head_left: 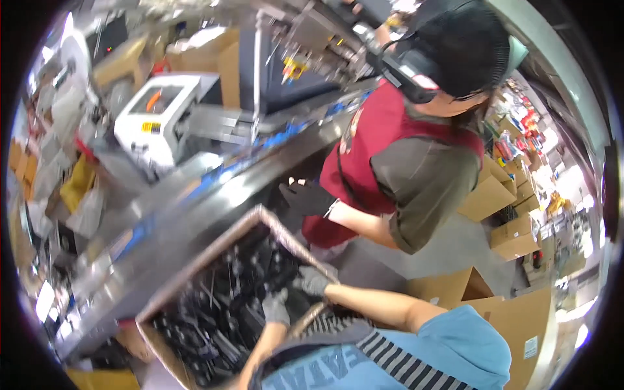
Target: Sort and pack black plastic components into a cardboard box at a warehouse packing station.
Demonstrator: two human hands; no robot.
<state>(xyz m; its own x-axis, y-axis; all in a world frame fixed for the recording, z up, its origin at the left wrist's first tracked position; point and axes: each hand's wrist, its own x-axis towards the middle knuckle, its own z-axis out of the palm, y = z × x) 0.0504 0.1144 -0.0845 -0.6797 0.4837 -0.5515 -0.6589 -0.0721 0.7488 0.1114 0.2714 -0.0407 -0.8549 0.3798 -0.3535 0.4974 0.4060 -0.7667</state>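
Note:
A large open cardboard box (195,265) holds a tangled heap of black items (221,299), some thin like cables. Both of my hands reach into its near right side in grey gloves. My left hand (276,307) is closed at the fingertips against dark material in the heap. To its right, near the box rim, my right hand (314,283) curls its fingers around something dark. Blur and the black heap hide exactly what either hand grips.
A co-worker in a dark red vest (364,153) stands just beyond the box, one black-gloved hand (305,198) near its far corner. A metal conveyor (240,188) runs behind, beside a white machine (159,117). Cardboard boxes (448,286) stand at the right.

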